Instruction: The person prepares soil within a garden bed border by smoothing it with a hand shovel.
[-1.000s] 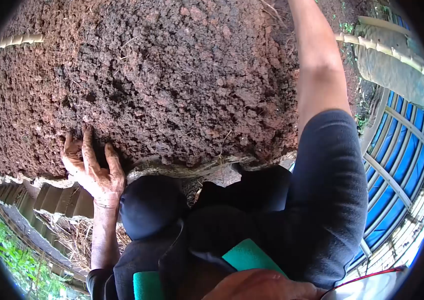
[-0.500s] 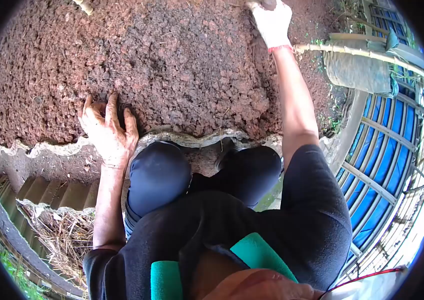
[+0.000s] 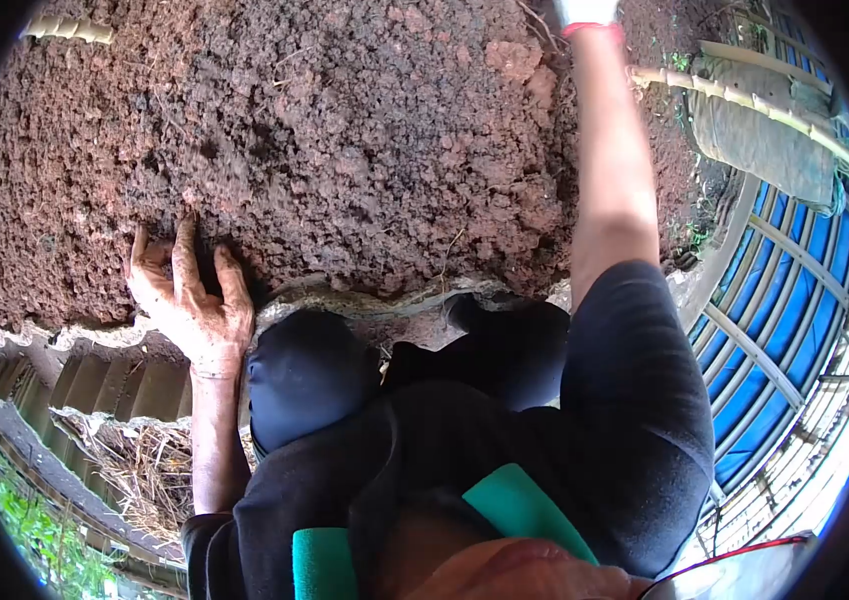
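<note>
My left hand, bare and dusted with soil, leans on the near edge of a bed of crumbly reddish-brown soil. Its fingers are spread, their tips pressing into the soil, and it holds nothing. Stretched far over the bed's right side, my right hand wears a white glove with a red cuff. Only the glove's wrist end shows at the top edge, so its fingers and anything in them are out of view.
A wavy-edged sheet borders the bed at my knees. Dry straw lies lower left. To the right are a pale pole, a grey cloth and blue sheeting behind slats. A pale segmented stalk lies upper left.
My right hand has reached further away, its glove now mostly past the top edge. My left hand stays planted at the soil's edge, appearing slightly lower and further left as the view shifts.
</note>
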A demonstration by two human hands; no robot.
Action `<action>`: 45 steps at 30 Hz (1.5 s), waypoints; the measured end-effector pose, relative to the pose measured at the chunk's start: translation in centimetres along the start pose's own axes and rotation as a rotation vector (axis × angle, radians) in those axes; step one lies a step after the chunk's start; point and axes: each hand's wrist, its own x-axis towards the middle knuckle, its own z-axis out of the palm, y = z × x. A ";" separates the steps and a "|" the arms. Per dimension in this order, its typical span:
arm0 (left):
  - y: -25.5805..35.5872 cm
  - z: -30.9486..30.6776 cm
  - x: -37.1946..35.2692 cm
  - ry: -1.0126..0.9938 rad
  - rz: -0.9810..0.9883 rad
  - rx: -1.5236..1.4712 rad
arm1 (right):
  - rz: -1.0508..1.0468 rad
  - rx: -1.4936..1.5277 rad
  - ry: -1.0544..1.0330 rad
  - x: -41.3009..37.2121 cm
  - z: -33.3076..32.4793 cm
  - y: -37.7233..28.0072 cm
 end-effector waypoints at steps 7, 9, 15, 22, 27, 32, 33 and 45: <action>-0.1 -0.2 -0.4 -0.007 0.027 0.072 | 0.037 0.548 -0.054 -3.5 -9.2 -5.2; -0.1 -0.2 0.0 -0.019 0.049 0.109 | 0.044 0.785 -0.017 -3.3 -9.6 -5.3; 0.1 0.0 -0.1 -0.024 0.013 0.006 | -0.417 0.965 0.165 5.0 -19.9 -10.3; 0.4 -0.6 0.0 -0.010 0.042 0.115 | 0.182 0.668 -0.253 -7.9 -9.6 -3.9; 0.0 0.1 -0.3 -0.011 -0.009 0.089 | 0.231 0.927 -0.034 -2.8 -23.6 -8.7; -0.5 0.8 -0.1 0.005 0.018 0.033 | 0.071 1.123 0.102 -2.4 -25.8 -9.5; -0.2 0.6 -0.1 0.000 0.017 0.060 | 0.075 1.151 0.244 -3.8 -19.7 -7.5; -0.8 0.4 0.3 0.154 0.184 -0.078 | 0.295 1.001 0.200 -8.8 -33.8 -2.5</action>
